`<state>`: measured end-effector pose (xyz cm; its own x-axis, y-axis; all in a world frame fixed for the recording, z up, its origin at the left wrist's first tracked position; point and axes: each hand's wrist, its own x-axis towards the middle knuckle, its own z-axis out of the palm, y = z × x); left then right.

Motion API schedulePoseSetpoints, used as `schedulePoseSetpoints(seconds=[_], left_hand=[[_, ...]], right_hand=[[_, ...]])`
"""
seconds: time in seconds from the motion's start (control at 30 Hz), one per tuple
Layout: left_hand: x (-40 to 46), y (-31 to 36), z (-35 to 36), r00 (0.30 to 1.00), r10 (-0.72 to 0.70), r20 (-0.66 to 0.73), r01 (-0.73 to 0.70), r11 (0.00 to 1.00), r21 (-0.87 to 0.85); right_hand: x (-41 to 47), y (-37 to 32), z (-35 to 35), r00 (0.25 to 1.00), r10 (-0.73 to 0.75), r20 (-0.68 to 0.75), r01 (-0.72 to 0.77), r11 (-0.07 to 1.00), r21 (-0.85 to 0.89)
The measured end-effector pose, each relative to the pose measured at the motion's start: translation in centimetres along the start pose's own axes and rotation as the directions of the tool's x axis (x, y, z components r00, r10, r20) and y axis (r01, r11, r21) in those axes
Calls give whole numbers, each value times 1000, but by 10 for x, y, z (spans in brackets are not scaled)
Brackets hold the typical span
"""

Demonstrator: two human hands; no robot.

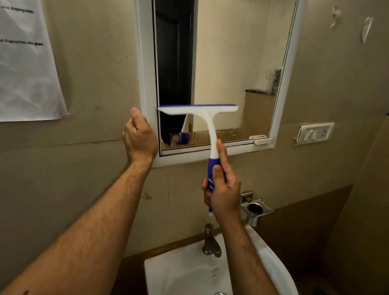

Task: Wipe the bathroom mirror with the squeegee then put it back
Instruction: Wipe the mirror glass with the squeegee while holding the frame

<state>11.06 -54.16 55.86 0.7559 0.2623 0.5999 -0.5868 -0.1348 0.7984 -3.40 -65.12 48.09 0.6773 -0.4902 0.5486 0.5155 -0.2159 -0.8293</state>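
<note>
A white-framed bathroom mirror (231, 57) hangs on the beige wall above the sink. The squeegee (198, 110) has a white head with a blue blade edge and a blue-and-white handle. Its blade lies across the lower left part of the glass, slightly tilted, and its reflection shows beneath it. My right hand (222, 191) is shut on the squeegee's handle, below the mirror's bottom edge. My left hand (139, 138) grips the mirror frame's lower left corner, thumb up along the frame's outer edge.
A white sink (178, 276) with a metal tap (210, 241) sits directly below. A metal holder (257, 209) is mounted on the wall right of my right hand. A switch plate (314, 133) is on the right wall; a paper notice (17, 45) hangs at left.
</note>
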Motion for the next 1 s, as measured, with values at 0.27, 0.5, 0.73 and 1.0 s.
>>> schedulePoseSetpoints(seconds=[0.27, 0.5, 0.73, 1.0], left_hand=[[0, 0, -1, 1000, -8, 14, 8, 1000, 22], [-1, 0, -2, 1000, -5, 30, 4, 1000, 10], [-2, 3, -6, 999, -25, 47, 24, 999, 26], [-4, 6, -6, 999, -20, 46, 19, 1000, 24]], right_hand=[[-21, 26, 4, 999, 32, -33, -31, 999, 16], [-21, 19, 6, 998, 31, -45, -29, 999, 44], [-13, 8, 10, 999, 21, -30, -20, 999, 41], [-51, 44, -9, 992, 121, -45, -121, 993, 18]])
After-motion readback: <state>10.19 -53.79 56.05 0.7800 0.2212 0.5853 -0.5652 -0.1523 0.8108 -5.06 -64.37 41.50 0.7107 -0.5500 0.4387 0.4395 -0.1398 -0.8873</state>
